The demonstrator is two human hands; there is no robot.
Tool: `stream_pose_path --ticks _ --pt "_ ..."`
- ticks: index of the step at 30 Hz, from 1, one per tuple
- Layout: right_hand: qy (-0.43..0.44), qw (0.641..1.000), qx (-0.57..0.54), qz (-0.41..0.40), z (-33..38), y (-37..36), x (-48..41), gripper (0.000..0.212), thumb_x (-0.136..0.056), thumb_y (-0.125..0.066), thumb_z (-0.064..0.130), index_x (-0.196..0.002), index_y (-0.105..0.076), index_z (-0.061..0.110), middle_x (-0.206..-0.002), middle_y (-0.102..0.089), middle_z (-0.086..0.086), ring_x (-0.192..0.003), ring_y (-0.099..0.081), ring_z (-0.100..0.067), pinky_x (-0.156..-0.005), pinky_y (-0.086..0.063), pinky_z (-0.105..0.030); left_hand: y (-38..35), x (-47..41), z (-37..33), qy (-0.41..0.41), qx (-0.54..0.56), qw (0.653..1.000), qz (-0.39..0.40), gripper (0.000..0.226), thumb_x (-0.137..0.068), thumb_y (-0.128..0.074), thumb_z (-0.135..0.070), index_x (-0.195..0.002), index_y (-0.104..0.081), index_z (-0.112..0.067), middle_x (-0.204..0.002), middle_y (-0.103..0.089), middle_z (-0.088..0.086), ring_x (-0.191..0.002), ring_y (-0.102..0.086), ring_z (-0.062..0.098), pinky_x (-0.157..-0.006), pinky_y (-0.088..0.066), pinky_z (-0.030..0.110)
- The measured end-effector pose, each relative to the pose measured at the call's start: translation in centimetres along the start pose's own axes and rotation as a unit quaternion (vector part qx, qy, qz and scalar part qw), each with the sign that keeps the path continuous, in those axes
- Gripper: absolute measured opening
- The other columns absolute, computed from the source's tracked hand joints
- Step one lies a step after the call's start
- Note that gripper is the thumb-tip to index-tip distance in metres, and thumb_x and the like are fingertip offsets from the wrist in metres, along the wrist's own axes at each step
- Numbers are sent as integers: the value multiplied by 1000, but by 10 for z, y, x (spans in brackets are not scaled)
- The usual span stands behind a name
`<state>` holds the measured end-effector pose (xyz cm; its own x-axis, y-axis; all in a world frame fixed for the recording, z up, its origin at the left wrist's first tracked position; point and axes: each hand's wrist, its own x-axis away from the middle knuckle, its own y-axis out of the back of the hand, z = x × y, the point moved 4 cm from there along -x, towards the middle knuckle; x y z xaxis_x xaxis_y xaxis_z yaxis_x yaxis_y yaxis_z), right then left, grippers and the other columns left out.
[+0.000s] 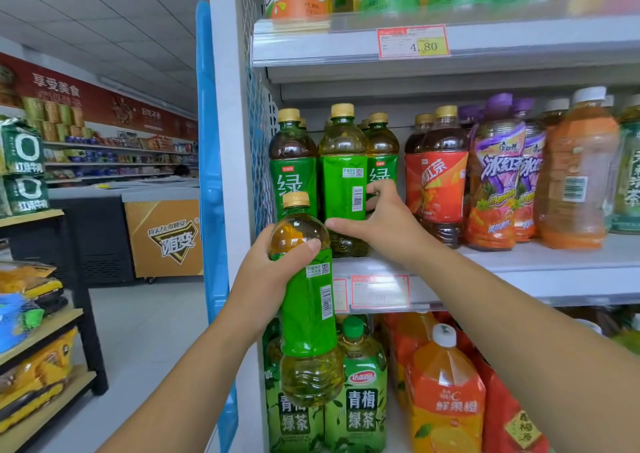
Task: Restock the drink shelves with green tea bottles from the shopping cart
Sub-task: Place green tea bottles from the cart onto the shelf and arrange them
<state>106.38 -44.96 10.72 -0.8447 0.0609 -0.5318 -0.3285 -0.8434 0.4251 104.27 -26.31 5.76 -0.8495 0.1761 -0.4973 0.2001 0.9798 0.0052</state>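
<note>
Your left hand [273, 262] grips a green tea bottle [308, 314] upright, in front of the shelf's [554, 255] left end. Your right hand [391, 224] clasps the shelved bottle [343, 182] just behind it.

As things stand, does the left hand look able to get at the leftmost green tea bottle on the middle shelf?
Probably not: the left hand grips another green tea bottle, held up in front of the leftmost shelf bottle, so its fingers are taken. The right hand holds the neighbouring bottle.
</note>
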Motion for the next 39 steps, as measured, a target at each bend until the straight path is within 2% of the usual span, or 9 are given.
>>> stream_pose_path --ticks 3,7,11,15,19,22,25,29,39 --pt "13 1000 2 -2 1 -5 0 70 -67 -84 40 -112 -35 20 -106 -56 -1 -95 -61 -14 -83 -54 -38 1 1 0 1 -3 1000 0 57 -55 -72 -56 -106 -63 -31 -98 -74 0 -91 -72 18 -72 -57 30" --pt "-23 996 -65 51 1 1 -2 64 -76 -80 24 -125 -41 18 -115 -58 0 -95 -61 -9 -82 -53 -26 0 1 -1 4 -2 1000 2 58 -56 -73 -54 -107 -62 -29 -96 -74 0 -89 -73 18 -69 -57 27" --pt "-41 988 -99 112 0 6 1 52 -82 -74 24 -124 -43 25 -111 -56 10 -88 -55 5 -65 -43 -9 0 1 -1 3 6 1000 4 51 -61 -75 -47 -106 -63 -28 -96 -74 2 -89 -72 20 -68 -58 26" --pt "-9 1000 -16 -1 3 -3 -2 80 -65 -83 49 -123 -35 24 -119 -48 5 -107 -53 -12 -88 -47 -29 1 0 0 0 6 1000 2 59 -56 -74 -53 -108 -63 -28 -98 -74 4 -90 -72 21 -71 -58 30" --pt "-1 999 -22 -32 1 -6 -8 74 -67 -85 36 -121 -39 18 -110 -55 5 -100 -59 -12 -84 -51 -30 2 -1 1 -4 4 1000 4 60 -56 -74 -53 -108 -63 -26 -99 -73 5 -91 -72 22 -73 -58 31" --pt "-38 991 -122 26 -4 -3 -8 68 -72 -83 22 -127 -45 13 -114 -64 -1 -96 -66 -10 -75 -54 -18 3 -1 2 -4 3 1000 8 60 -57 -74 -53 -110 -63 -26 -101 -73 5 -92 -72 22 -74 -58 32" --pt "-41 989 -126 60 0 0 -3 48 -82 -74 20 -120 -46 19 -104 -57 11 -88 -55 3 -65 -43 -10 3 -2 3 -5 4 1000 10 61 -57 -74 -53 -110 -62 -26 -102 -73 6 -93 -72 23 -76 -58 33" --pt "-2 999 -38 -12 2 -2 -1 68 -73 -80 41 -124 -40 22 -113 -49 3 -96 -53 -7 -68 -42 -16 3 -2 3 -10 9 1000 9 60 -56 -74 -53 -108 -63 -27 -101 -73 5 -92 -72 22 -74 -59 32" --pt "20 999 -46 -19 4 0 3 61 -82 -75 27 -134 -44 16 -86 -44 25 -75 -49 7 -55 -40 -4 4 -2 3 -10 7 1000 8 61 -55 -74 -54 -109 -63 -26 -100 -74 4 -91 -72 20 -74 -57 31"
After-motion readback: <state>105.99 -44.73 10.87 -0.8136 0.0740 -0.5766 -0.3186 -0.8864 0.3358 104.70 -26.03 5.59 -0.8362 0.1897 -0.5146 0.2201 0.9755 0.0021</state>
